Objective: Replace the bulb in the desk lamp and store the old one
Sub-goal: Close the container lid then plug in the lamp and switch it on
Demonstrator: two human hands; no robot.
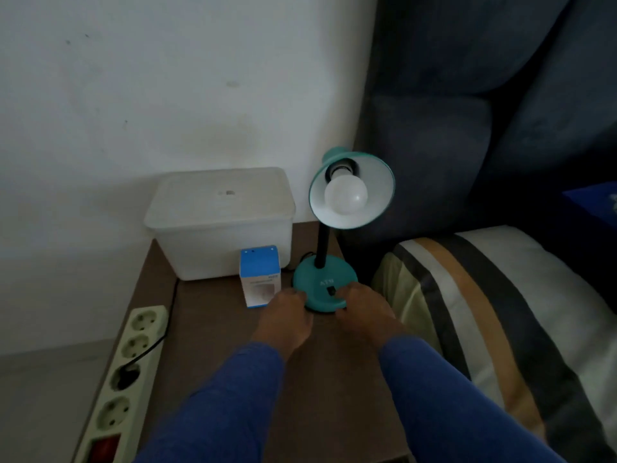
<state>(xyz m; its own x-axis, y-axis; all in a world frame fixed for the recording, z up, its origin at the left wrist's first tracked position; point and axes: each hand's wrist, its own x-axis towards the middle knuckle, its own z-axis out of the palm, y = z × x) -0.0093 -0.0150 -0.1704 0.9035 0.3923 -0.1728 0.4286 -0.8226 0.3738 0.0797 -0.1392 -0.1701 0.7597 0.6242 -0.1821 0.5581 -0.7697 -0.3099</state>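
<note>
A teal desk lamp [322, 282] stands on a brown bedside table [217, 315], its shade tilted toward me with a white bulb [345, 195] screwed into the socket. The bulb is unlit. My left hand [285, 315] grips the left edge of the lamp's round base, and my right hand [362, 307] holds the right edge near the black switch. A small blue and white bulb box [260, 275] stands upright just left of the base. Both arms wear blue sleeves.
A translucent lidded plastic bin [220, 222] sits against the wall behind the box. A pale power strip [130, 369] with a black plug in it lies along the table's left edge. A dark blue headboard and a striped pillow [484, 295] border the right side.
</note>
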